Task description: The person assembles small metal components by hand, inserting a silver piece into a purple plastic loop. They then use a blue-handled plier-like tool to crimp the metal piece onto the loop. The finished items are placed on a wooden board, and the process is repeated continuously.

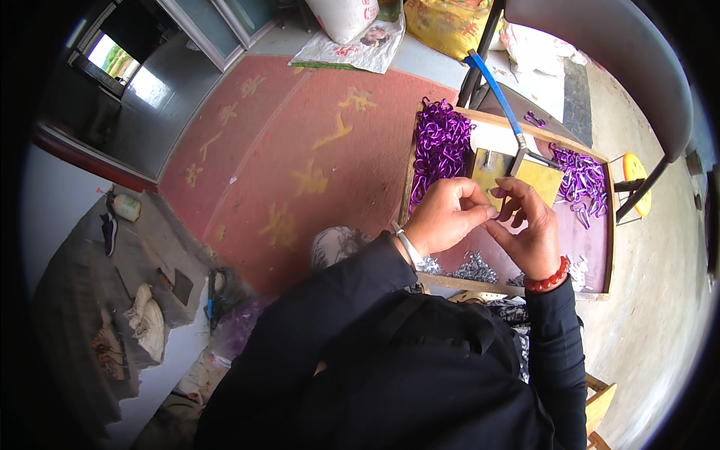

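My left hand (450,216) and my right hand (526,222) meet over a wooden-rimmed tray (612,253). Between their fingertips is a small purple metal piece (498,194), mostly covered by the fingers. Just beyond them a small hand press with a blue-gripped lever (498,93) stands on a yellow plate (543,179). A heap of purple carabiner hooks (441,140) fills the tray's far left corner. More purple carabiners, with silvery parts, (582,177) lie at the right. Small silvery metal pins (475,269) are piled along the near edge, partly behind my hands.
A chair with a grey backrest (613,50) stands beyond the tray, its dark frame close to the tray's right side. Filled sacks (444,25) rest on the floor past a red mat (253,163). Shoes (147,323) lie on steps at the left.
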A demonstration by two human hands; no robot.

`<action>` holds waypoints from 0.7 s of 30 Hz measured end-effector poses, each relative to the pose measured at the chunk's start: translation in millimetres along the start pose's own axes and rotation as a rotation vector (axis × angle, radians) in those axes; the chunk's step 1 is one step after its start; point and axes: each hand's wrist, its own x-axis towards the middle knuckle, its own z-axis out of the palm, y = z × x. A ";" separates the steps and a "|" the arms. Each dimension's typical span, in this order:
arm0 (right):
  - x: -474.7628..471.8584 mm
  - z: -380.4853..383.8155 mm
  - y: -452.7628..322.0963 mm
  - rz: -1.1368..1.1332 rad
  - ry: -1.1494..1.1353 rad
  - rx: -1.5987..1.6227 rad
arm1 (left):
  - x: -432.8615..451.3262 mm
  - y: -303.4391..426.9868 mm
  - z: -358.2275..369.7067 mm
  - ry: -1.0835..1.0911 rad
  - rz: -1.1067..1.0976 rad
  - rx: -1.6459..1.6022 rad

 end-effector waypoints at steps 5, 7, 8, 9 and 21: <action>0.7 0.3 2.4 -0.007 0.038 -0.075 | 2.7 0.0 0.1 -0.011 -0.011 0.004; 2.6 -1.1 1.8 -0.021 0.035 -0.119 | 3.5 -3.1 -1.0 -0.014 -0.015 -0.025; 3.0 -1.2 1.5 -0.031 0.038 -0.121 | 3.1 -4.7 -1.4 -0.017 -0.020 -0.046; 3.2 -1.5 2.2 -0.046 0.040 -0.134 | 3.4 -5.8 -2.3 -0.026 -0.028 -0.055; 8.2 -0.9 15.1 -0.117 0.074 -0.232 | 11.1 -16.1 -1.5 -0.025 -0.045 -0.153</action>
